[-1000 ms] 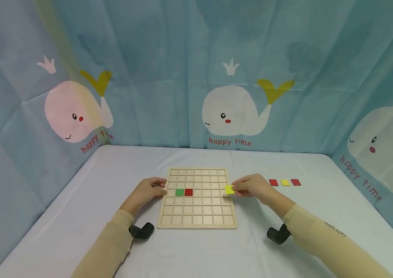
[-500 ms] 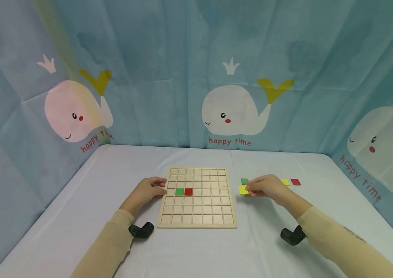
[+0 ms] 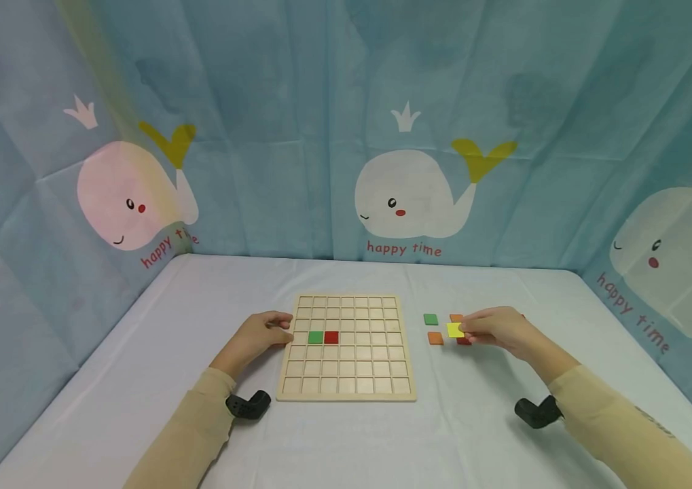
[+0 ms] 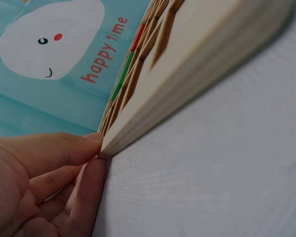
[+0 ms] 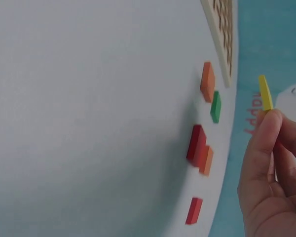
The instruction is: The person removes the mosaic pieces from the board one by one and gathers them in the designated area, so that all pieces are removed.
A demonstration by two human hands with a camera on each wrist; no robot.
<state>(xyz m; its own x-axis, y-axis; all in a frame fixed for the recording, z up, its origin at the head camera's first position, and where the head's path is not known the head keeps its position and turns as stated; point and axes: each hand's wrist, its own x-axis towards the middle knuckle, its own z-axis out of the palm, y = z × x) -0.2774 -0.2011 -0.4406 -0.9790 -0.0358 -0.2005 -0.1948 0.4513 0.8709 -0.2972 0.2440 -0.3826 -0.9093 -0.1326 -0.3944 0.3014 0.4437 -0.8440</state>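
Note:
The wooden grid board [image 3: 348,397] lies flat on the table, with a green tile [image 3: 316,337] and a red tile [image 3: 331,337] side by side in its cells. At the board's left edge, my left hand [image 3: 255,341] grips the rim between thumb and fingertips, as the left wrist view confirms. My right hand [image 3: 498,329] pinches a yellow square tile [image 3: 455,330] and holds it raised above the loose tiles right of the board. In the right wrist view, that yellow tile [image 5: 266,94] stands edge-on between thumb and finger.
Right of the board lie a loose green tile [image 3: 430,319], an orange tile [image 3: 435,338], a second orange tile [image 3: 456,318] and a dark red tile [image 3: 464,341] partly behind the right hand. Another red tile [image 5: 194,211] shows in the right wrist view. A whale-print curtain [image 3: 260,170] encloses the table.
My right hand has carried the yellow tile rightward from the board's right edge to over the loose tiles, uncovering green and orange ones. The left hand and board have stayed put.

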